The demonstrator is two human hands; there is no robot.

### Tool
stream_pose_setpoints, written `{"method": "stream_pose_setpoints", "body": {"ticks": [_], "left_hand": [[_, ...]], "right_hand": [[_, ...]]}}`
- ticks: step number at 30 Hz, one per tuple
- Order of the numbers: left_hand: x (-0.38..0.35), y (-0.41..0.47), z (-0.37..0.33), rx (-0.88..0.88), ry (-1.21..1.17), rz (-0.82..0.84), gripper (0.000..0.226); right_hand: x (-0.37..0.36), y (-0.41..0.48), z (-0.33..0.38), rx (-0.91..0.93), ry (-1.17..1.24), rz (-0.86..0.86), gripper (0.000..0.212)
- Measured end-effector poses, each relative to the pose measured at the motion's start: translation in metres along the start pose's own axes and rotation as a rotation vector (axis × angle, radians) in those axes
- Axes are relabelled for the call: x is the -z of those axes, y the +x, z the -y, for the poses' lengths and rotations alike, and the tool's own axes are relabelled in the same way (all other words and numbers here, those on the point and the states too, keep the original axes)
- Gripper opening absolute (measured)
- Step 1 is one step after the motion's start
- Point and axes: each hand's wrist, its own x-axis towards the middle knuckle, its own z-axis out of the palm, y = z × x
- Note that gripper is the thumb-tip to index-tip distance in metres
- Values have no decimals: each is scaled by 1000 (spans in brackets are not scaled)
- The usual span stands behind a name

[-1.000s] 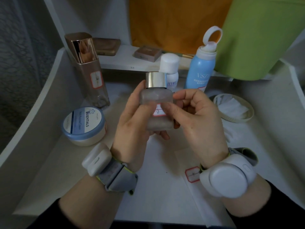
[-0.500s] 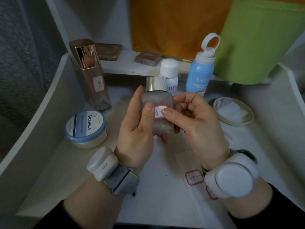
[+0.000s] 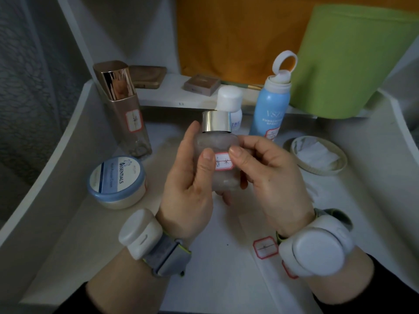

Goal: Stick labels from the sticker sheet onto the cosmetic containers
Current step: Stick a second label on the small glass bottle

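Note:
A small frosted bottle (image 3: 216, 145) with a silver cap is held upright above the table's middle. My left hand (image 3: 189, 181) wraps its left side, thumb resting at the edge of a red-bordered label (image 3: 223, 161) stuck on its front. My right hand (image 3: 269, 177) holds the bottle's right side, a fingertip at the label's upper right corner. The sticker sheet (image 3: 265, 247) lies on the table under my right wrist, with red-bordered labels showing.
A tall gold-capped bottle (image 3: 127, 114) with a label stands back left. A blue-lidded cream jar (image 3: 116, 181) sits left. A white-capped bottle (image 3: 230, 102) and blue spray can (image 3: 269, 109) stand behind. A shallow dish (image 3: 316, 155) with pads lies right. White shelf walls (image 3: 56, 155) enclose both sides.
My left thumb has shifted left off the label, which now shows fully on the bottle's front. Both hands keep holding the bottle at about the same place.

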Motion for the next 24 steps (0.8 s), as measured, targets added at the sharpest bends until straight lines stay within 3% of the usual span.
{"method": "stream_pose_setpoints", "body": {"ticks": [4,9,15,20,24], "left_hand": [[-2,2,0,-25,24,-51,38],[-2,2,-1,-59,68,-58,38],[-4,3,2,-42,78,-92,40],[-2,2,3,-31,37,-72,51],[-2,1,1,-35,6,-31,46]], "right_hand": [[-1,-1,-1,8,45,5,16],[-4,-2,0,32,-27,40,21],[-3,-3,2,29,56,13,21],[-2,-6,2,106,-128,64,36],[-2,-3,2,18,43,25,30]]}}
